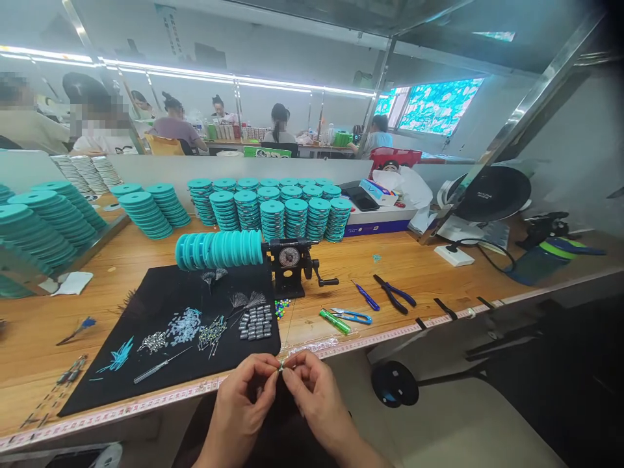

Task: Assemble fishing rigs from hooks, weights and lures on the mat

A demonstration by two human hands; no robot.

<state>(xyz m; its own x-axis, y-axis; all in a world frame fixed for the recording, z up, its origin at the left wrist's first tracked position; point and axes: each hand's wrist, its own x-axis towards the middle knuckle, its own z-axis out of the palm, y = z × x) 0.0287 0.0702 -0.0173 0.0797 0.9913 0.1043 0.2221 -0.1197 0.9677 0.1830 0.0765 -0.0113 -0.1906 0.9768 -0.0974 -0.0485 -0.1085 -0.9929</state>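
At the table's front edge, my left hand and my right hand meet fingertip to fingertip. Both pinch a tiny piece between thumb and forefinger; it is too small to name. Just beyond them lies a black mat. On it are grey cylindrical weights, small metal parts, clear little pieces, metal bits, turquoise tubes and a thin pointed tool. Small coloured beads are scattered by the mat's right edge.
A hand-cranked winder carries turquoise spools. Spool stacks stand behind it. To the right lie pliers, a blue pen-like tool, thread snips and a green tool. A measuring tape runs along the edge.
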